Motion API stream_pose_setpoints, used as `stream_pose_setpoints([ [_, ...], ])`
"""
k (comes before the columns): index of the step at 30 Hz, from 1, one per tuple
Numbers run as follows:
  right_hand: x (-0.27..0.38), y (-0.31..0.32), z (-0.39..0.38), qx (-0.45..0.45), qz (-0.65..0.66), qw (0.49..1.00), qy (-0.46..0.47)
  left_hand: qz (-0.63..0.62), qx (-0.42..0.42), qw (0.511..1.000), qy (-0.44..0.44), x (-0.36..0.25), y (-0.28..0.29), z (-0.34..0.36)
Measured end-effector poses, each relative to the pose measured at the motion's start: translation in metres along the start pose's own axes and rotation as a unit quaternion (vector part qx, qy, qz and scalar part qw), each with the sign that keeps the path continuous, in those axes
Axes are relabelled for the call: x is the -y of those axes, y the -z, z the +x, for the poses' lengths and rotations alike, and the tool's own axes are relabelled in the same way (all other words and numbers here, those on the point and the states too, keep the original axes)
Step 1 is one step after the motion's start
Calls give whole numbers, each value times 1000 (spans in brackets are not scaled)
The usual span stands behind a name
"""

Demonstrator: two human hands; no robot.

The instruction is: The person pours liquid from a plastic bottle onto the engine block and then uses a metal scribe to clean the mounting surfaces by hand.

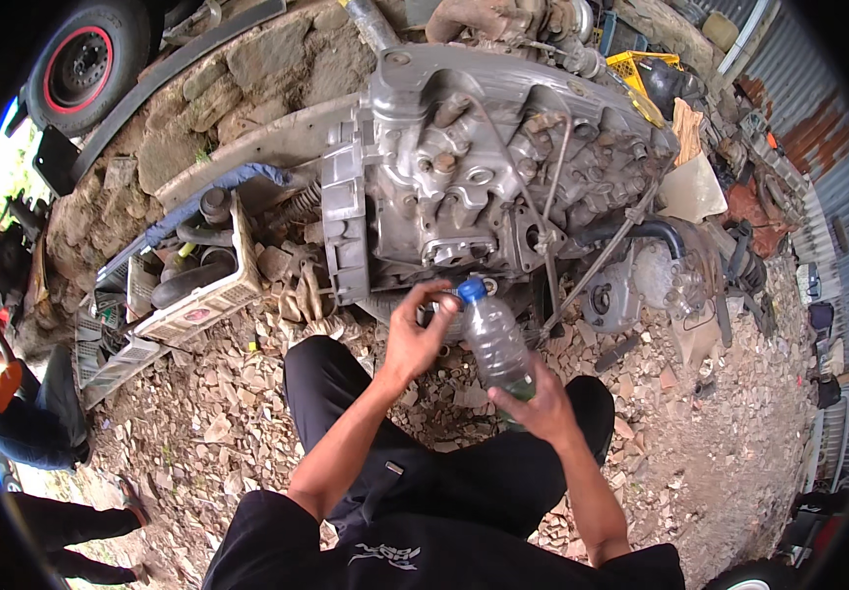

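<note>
A clear ribbed plastic bottle [494, 337] with a blue cap [471, 289] is tilted in front of me, some greenish liquid low inside it. My right hand [541, 401] is wrapped round its lower part. Beside the cap, the curled fingers of my left hand [419, 332] are closed round something small and dark that I cannot make out. Whether these fingertips touch the cap is unclear. Just beyond both hands lies a large grey metal engine block [479, 177], with thin pipes and a black hose [656, 231] on its right side.
White plastic crates [203, 300] with dark parts stand at the left. Stony ground [218, 433] spreads around my legs. A wheel [80, 69] lies near a stone wall at the far left. People's legs [51, 413] show at the left edge. Corrugated metal sheeting [823, 147] borders the right.
</note>
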State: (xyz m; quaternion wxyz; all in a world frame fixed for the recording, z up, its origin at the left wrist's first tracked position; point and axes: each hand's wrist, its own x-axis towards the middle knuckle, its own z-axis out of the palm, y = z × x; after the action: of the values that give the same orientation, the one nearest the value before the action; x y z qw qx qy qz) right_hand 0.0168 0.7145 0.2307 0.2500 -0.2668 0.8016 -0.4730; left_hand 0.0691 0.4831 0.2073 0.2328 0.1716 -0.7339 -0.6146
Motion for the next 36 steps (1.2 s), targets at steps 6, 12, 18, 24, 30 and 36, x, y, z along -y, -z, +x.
stream_pose_setpoints([
  [6, 71, 25, 30, -41, -283, 955, -80, 24, -54, 998, 12, 16, 27, 35],
  [12, 136, 26, 56, -77, -432, 898, -21, 141, -99, 984, -54, 17, 47, 63],
  [18, 171, 31, 70, -88, -564, 815, 94, 244, -117, 958, -99, 14, 51, 77],
  [24, 195, 18, 73, -108, -611, 782, 58, 274, -100, 952, -95, 25, 51, 85],
  [30, 211, 5, 70, -144, -616, 773, 48, 262, -93, 957, -84, 24, 54, 85],
  [36, 223, -1, 62, -182, -592, 785, -5, 262, -83, 959, -74, 20, 56, 84],
])
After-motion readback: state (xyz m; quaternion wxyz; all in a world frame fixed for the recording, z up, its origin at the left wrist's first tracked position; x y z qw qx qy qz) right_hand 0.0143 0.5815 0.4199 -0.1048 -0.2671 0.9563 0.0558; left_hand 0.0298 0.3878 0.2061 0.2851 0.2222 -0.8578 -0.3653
